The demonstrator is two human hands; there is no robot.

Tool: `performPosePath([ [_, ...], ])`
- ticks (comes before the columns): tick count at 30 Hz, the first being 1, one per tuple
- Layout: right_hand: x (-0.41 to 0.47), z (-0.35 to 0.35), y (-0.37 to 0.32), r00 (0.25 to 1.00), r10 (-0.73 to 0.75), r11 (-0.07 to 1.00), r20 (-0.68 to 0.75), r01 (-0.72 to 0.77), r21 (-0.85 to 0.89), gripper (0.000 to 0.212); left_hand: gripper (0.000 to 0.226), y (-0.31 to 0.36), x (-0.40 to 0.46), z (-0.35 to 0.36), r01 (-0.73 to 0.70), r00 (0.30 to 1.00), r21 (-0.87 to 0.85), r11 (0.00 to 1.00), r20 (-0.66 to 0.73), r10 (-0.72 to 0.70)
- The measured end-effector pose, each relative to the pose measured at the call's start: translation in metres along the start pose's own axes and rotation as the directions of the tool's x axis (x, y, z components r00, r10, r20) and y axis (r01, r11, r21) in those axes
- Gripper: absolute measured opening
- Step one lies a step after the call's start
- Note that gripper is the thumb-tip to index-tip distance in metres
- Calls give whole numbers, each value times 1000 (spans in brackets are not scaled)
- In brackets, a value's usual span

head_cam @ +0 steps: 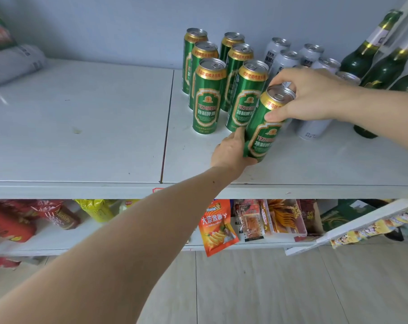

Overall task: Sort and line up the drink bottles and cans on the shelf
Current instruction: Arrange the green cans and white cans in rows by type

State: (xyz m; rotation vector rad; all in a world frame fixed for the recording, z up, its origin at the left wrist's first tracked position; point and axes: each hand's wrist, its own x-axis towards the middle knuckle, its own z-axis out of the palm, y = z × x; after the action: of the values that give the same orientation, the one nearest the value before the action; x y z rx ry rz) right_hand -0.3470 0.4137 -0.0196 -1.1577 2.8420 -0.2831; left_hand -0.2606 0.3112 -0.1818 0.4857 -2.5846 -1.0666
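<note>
On the white shelf (pixel 81 136) stand several green beer cans in two rows; the front ones are a left can (pixel 207 97) and a right can (pixel 246 97). One more green can (pixel 262 129) stands tilted in front of the right row. My right hand (pixel 313 94) grips its top rim from the right. My left hand (pixel 231 153) holds its lower left side. Behind my right hand stand several white cans (pixel 284 59), partly hidden. Dark green glass bottles (pixel 366 54) lean at the far right.
The shelf's left half holds only a wrapped grey pack (pixel 13 64) at the back. A seam (pixel 166 127) splits the shelf boards. The lower shelf holds snack bags (pixel 218 226) and red packets (pixel 9 225). A loose white rail (pixel 362 223) hangs at the lower right.
</note>
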Motion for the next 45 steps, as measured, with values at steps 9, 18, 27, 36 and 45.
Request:
performPosePath([
  [9, 3, 1, -1, 998, -38, 997, 46, 41, -66, 73, 65, 3, -2, -4, 34, 999, 75, 997, 27, -36],
  [18, -3, -10, -25, 994, -93, 979, 56, 101, -175, 89, 62, -3, -10, -36, 14, 1000, 217, 976, 25, -19],
  [27, 2, -13, -89, 971, -238, 926, 18, 232, -298, 71, 51, -30, -28, -109, 5, 1000, 382, 924, -25, 5],
  [36, 27, 18, -207, 887, -459, 816, 46, 441, -373, 57, 36, -105, -61, -218, 143, 989, 477, 867, -96, -110],
  [45, 57, 62, -347, 842, -531, 783, 92, 530, -327, 57, 33, -208, -103, -335, 285, 957, 505, 815, -193, -215],
])
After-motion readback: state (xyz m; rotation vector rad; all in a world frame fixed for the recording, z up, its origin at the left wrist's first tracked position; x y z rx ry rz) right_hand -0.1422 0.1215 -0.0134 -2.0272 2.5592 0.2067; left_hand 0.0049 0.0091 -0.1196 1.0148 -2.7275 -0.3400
